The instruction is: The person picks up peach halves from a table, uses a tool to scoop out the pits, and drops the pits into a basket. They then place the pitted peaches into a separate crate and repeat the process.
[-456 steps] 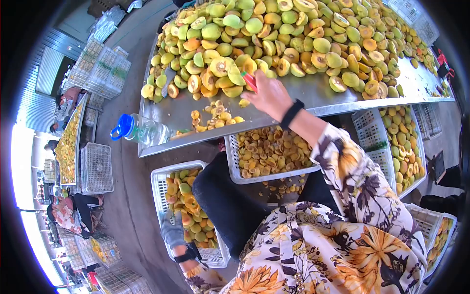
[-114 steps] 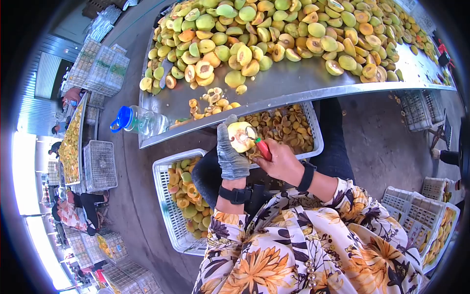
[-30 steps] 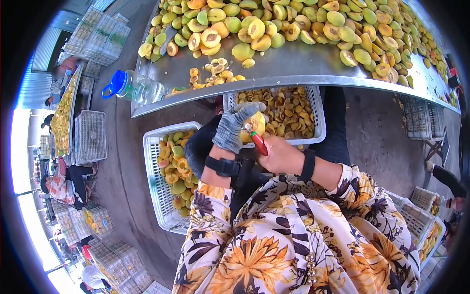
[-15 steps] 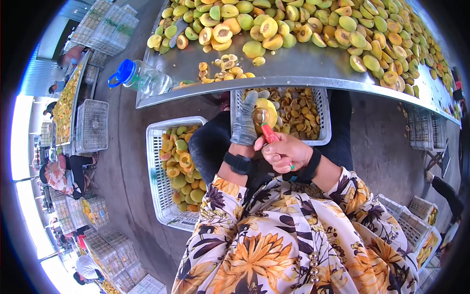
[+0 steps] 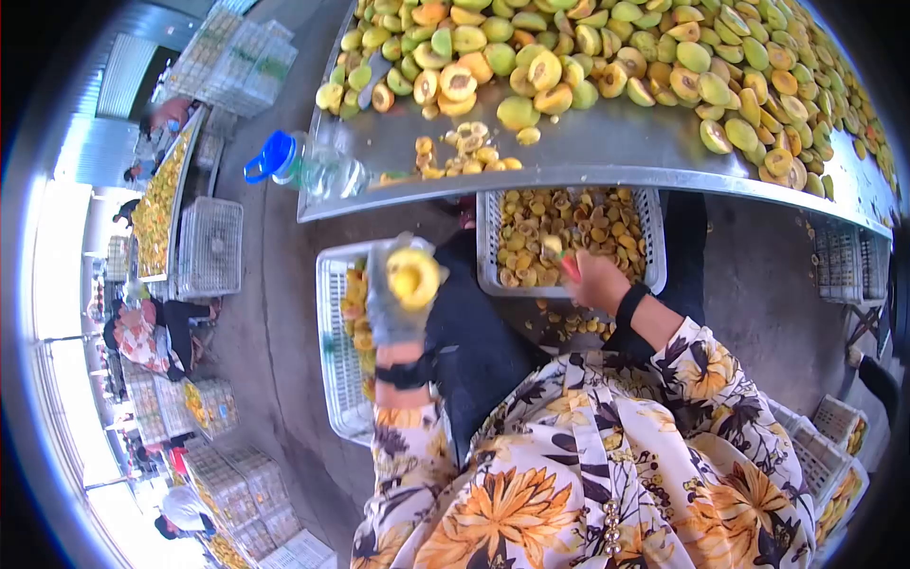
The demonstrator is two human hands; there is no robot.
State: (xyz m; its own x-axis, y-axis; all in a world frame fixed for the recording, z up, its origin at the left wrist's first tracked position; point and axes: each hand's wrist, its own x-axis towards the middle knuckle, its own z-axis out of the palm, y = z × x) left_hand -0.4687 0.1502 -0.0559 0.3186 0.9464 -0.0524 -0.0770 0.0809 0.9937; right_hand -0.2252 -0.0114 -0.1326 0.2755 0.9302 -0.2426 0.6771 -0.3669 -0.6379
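My left hand, in a grey glove, is closed around a hollowed yellow peach half, its cut face up. It is over the left white crate, which holds peach halves. In my right hand is a small tool with a red handle; a yellowish piece shows at its tip, too blurred to name. That hand is above the near side of another white crate, filled with brown-yellow pit pieces and scraps. Some scraps also lie on the floor just below this crate.
A metal table bears a large heap of peach halves and a small pile of scraps. A blue-capped bottle lies at its left edge. Stacked crates and seated people are farther left; more crates stand right.
My left hand has moved left with the peach half, from the scrap crate to the left crate. My right hand has parted from it, moving right with the tool. The view has shifted slightly.
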